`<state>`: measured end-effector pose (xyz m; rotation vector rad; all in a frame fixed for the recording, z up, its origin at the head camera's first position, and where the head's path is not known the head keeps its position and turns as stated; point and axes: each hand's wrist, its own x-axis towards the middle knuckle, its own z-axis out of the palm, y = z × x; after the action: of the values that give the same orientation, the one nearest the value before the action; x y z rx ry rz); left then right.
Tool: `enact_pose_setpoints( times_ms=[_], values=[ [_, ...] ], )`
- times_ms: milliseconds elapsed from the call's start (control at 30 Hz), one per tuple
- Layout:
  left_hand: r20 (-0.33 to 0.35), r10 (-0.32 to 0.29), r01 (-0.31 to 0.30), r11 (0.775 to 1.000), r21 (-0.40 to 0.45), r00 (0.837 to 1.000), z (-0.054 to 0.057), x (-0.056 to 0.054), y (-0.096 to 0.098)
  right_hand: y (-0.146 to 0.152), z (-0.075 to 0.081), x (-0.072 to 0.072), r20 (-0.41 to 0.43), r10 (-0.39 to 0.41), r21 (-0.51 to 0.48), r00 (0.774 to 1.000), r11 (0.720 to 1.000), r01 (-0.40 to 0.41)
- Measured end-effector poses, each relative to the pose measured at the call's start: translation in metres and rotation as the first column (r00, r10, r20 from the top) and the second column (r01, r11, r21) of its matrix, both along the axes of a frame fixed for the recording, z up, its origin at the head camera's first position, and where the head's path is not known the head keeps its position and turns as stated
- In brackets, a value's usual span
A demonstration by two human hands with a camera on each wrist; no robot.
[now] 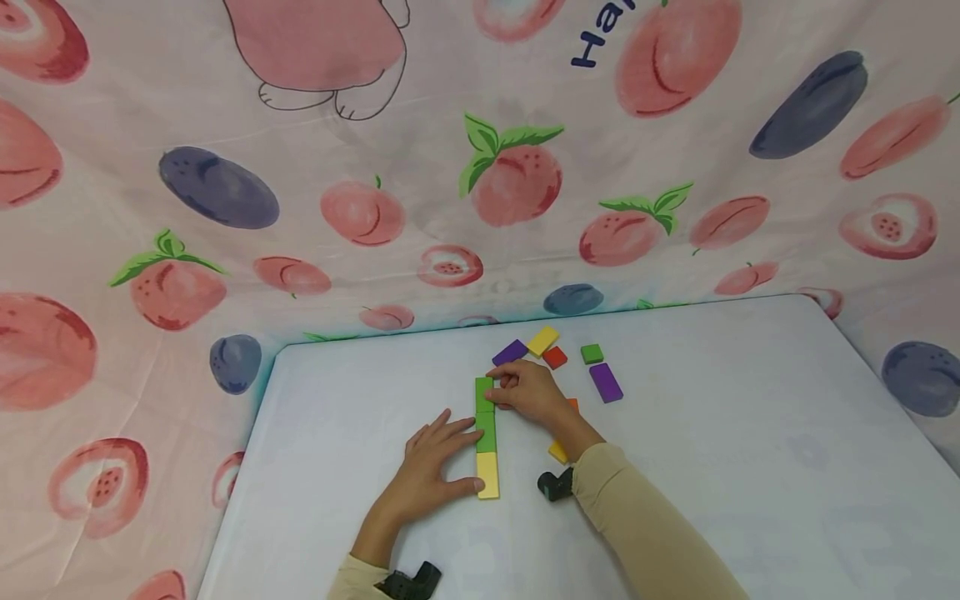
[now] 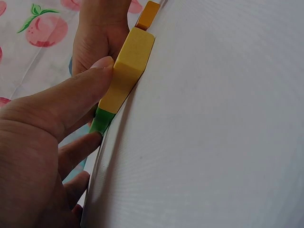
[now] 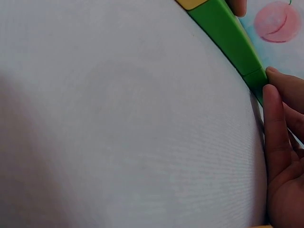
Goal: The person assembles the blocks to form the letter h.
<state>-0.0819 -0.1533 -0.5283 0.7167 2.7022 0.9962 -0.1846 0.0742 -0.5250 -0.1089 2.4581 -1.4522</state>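
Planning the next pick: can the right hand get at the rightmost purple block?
Likely yes: the purple block lies uncovered, with nothing visible between it and the right hand, though that hand is at a green block.

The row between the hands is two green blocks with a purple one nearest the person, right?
Not quite: the one nearest the person is a yellow block, as the head view shows; the two green blocks are right.

We can read the dark blue letters "Ha" point(image 1: 591, 47) on the pale pink fruit-print cloth point(image 1: 420, 154) behind the tabletop point(image 1: 750, 417), at the top of the head view; they slant upward to the right, and we see only part of the next letter, too cropped for us to name it
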Motion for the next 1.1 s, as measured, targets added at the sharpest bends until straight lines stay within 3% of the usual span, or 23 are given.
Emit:
enact_pose_setpoints(
  times_ms=[467, 900, 1100],
  values=[
    [-0.004, 0.004, -0.004, 1.000, 0.008, 1.000, -0.0003, 0.0004, 0.0004, 0.0002, -0.0016, -0.0001, -0.030, 0.010, 0.036, 1.000, 0.999, -0.008],
    [-0.005, 0.005, -0.005, 1.000, 0.000, 1.000, -0.0001, -0.0001, -0.0004, -0.0007, 0.0002, 0.0009, 0.021, -0.033, -0.071, 0.999, 0.997, 0.034],
    [-0.001, 0.009, -0.009, 1.000, 0.001, 1.000, -0.0012, 0.0007, -0.0004, -0.0003, -0.0004, 0.0010, 0.086, -0.096, -0.151, 0.992, 0.983, 0.108]
  ],
)
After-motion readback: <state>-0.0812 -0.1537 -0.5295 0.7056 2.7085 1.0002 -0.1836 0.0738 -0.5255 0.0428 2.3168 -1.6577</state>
